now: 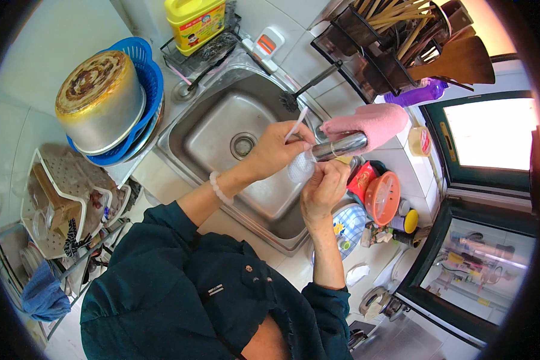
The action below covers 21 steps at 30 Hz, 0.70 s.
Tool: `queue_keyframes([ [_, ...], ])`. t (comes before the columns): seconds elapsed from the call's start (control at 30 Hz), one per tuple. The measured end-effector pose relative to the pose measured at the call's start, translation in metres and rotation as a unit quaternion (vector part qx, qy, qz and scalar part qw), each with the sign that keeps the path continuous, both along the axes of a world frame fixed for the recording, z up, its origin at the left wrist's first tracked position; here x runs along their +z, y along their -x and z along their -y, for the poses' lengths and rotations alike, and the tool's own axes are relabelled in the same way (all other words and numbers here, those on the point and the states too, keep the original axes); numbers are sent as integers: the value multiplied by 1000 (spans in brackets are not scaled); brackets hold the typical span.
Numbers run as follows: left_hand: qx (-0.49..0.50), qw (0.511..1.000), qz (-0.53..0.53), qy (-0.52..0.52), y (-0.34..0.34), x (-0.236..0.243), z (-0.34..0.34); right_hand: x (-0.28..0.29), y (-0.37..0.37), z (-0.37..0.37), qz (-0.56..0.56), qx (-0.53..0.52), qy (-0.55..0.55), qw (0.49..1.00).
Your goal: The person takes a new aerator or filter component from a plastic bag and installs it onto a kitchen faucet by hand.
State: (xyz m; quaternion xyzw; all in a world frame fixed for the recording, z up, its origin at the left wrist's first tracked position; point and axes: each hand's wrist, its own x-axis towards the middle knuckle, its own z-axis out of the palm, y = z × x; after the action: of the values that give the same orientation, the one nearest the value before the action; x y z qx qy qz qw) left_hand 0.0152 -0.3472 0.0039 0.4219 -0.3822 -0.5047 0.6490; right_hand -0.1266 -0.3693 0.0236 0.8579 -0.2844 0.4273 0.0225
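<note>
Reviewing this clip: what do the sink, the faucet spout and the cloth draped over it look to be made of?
Sink: brushed stainless steel by its look, dull grey with soft reflections. Faucet spout: polished, chrome-like metal with bright mirror highlights. Cloth: pink, soft, nappy fabric, possibly microfibre; the exact fibre cannot be told. The small item under the spout, between the left hand and right hand, looks like clear plastic, uncertain.

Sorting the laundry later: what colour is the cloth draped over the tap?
Pink. The cloth lies over the metal tap, clearest in the head view.
</note>
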Motion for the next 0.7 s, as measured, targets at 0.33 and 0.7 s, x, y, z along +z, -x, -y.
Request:
queue_keyframes([
  [0.33,6,1000,-17,-24,-4,16,9,3,-5,-4,21,-20,-22,999],
  [0.7,12,999,22,-19,-2,25,4,4,-2,-11,90,-33,-150,984],
])
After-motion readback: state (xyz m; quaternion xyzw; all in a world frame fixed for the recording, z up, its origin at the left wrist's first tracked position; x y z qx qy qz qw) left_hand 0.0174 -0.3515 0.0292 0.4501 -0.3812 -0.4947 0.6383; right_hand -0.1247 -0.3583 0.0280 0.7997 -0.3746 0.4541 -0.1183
